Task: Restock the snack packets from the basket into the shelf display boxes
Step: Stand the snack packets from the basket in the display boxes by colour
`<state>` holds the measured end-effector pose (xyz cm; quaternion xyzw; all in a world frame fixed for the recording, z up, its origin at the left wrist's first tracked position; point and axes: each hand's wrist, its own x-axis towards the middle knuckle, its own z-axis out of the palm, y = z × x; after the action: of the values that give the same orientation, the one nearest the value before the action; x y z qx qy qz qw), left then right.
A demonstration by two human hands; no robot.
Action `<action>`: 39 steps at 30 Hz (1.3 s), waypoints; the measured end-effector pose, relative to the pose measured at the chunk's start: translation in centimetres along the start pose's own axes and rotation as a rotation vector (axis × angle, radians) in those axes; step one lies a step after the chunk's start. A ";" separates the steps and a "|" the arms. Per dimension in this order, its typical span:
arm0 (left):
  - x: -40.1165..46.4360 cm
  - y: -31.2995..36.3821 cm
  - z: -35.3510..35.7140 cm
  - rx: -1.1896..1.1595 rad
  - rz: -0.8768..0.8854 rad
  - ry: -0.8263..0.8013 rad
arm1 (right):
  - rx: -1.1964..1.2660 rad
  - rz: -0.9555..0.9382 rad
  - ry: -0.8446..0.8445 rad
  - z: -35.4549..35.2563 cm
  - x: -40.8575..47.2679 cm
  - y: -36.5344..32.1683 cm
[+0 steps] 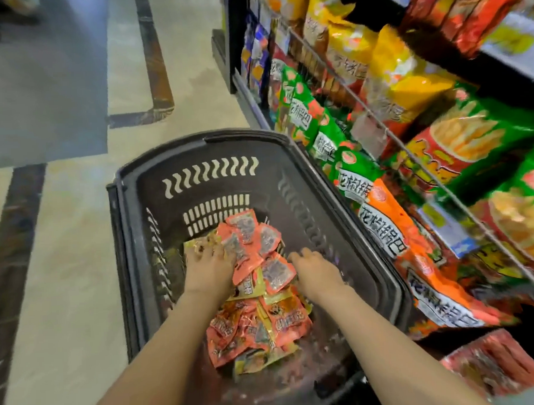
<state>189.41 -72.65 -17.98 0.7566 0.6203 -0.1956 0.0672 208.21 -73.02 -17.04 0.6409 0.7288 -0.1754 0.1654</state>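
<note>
A dark plastic basket (227, 146) stands on the floor beside the shelf. Inside it lies a pile of small orange-red and yellow snack packets (264, 323). My left hand (209, 266) is down in the basket on the far left of the pile, its fingers curled over yellow packets and its thumb against a bunch of orange ones. On the right side of the pile my right hand (315, 268) reaches in, fingers stretched forward and touching the packets' edge, holding nothing that I can see. A red display box (492, 364) shows at the lower right, blurred.
The shelf (440, 178) on the right is packed with large green, orange and yellow snack bags behind a wire rail, some leaning over the basket's right rim. Tiled floor stretches left of the basket, with a grey mat (44, 89) farther back.
</note>
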 end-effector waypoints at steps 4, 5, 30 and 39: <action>3.6 1.4 3.0 -0.057 -0.022 -0.094 | -0.036 -0.065 -0.078 2.8 4.6 0.8; 4.4 1.7 3.8 -0.072 -0.031 -0.114 | -0.042 -0.078 -0.096 3.6 5.6 1.0; 13.0 4.4 15.4 -0.202 -0.142 -0.036 | 0.104 0.252 -0.122 12.2 17.0 -1.2; 12.4 2.7 13.5 -0.232 -0.196 0.072 | 0.569 0.453 -0.210 11.3 16.1 -0.2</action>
<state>191.03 -66.58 -35.38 0.6861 0.7117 -0.1009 0.1125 206.25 -64.23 -34.52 0.7848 0.4697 -0.3945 0.0893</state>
